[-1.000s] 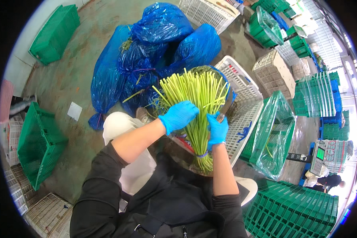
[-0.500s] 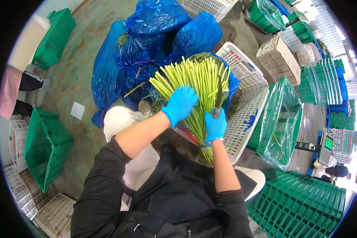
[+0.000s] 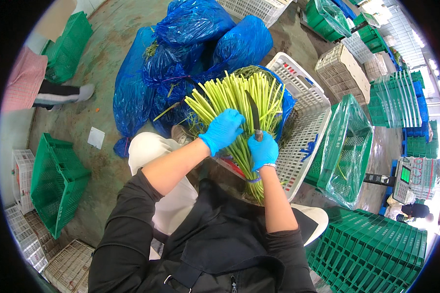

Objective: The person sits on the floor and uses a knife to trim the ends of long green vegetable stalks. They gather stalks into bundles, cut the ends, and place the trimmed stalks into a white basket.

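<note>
Curved dark-bladed knife (image 3: 254, 112) has swung leftward, tip up, my blue-gloved right hand (image 3: 264, 150) wrapped round handle. Long green-stalk bundle (image 3: 230, 99), tied low with purple band (image 3: 253, 180), fans out before me, beside slotted white plastic crate (image 3: 309, 119). Blue-gloved left hand (image 3: 223, 128) curled against it; cannot tell whether pinching stalks. Risks: knife drifting further left could nick left hand; slack hold could let stalks splay.

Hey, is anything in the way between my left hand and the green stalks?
Only its blue glove: the left hand appears to touch the stalks, with nothing else visible between. The knife in the right hand extends over the stalks, but to the right of the left hand.
</note>
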Available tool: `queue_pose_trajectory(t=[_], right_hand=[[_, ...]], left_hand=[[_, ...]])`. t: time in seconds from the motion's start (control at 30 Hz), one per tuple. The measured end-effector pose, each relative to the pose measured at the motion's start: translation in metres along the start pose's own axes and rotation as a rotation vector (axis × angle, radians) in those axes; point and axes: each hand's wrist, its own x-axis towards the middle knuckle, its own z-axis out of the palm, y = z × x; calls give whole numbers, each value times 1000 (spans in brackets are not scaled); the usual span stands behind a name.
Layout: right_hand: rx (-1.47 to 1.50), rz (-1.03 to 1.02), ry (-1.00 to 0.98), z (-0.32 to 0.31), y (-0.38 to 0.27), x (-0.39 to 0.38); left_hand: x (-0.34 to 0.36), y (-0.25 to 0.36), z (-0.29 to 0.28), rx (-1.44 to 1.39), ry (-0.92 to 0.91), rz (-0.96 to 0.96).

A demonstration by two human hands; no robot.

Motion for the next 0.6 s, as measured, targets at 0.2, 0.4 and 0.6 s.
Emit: queue_pose_trajectory(t=[0.2,0.4,0.6], right_hand=[[331,47,124,15,30,6],[852,56,53,25,53,6],[894,9,45,31,50,3]], left_hand=[[9,6,-2,-139,162,-160],[26,3,-7,308,-12,423],[28,4,-1,428,-88,513]])
